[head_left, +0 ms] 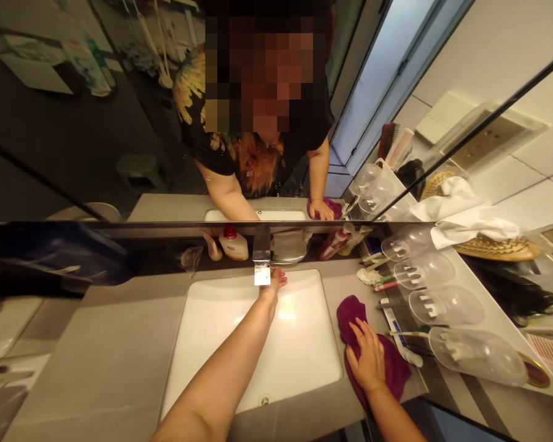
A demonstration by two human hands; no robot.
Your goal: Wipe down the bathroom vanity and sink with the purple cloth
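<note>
My left hand (270, 293) reaches across the white sink (304, 344) to just under the square metal faucet (262, 261). Its fingers stretch out to the right past the spout, and part of the hand is hidden behind the faucet; I cannot tell whether it touches the metal. On the counter to the right of the sink, a crumpled purple cloth (398, 368) lies beneath my right hand (368, 356). That hand rests flat on the cloth with its fingers apart.
Along the back ledge stand a white bottle with a red cap (234, 244) and a pink pump bottle (335, 241). Clear plastic cups (479, 356) hang from a white rack on the right, near toothbrushes. A mirror (151, 123) rises behind the sink. A dark blue object (59, 255) juts in at left.
</note>
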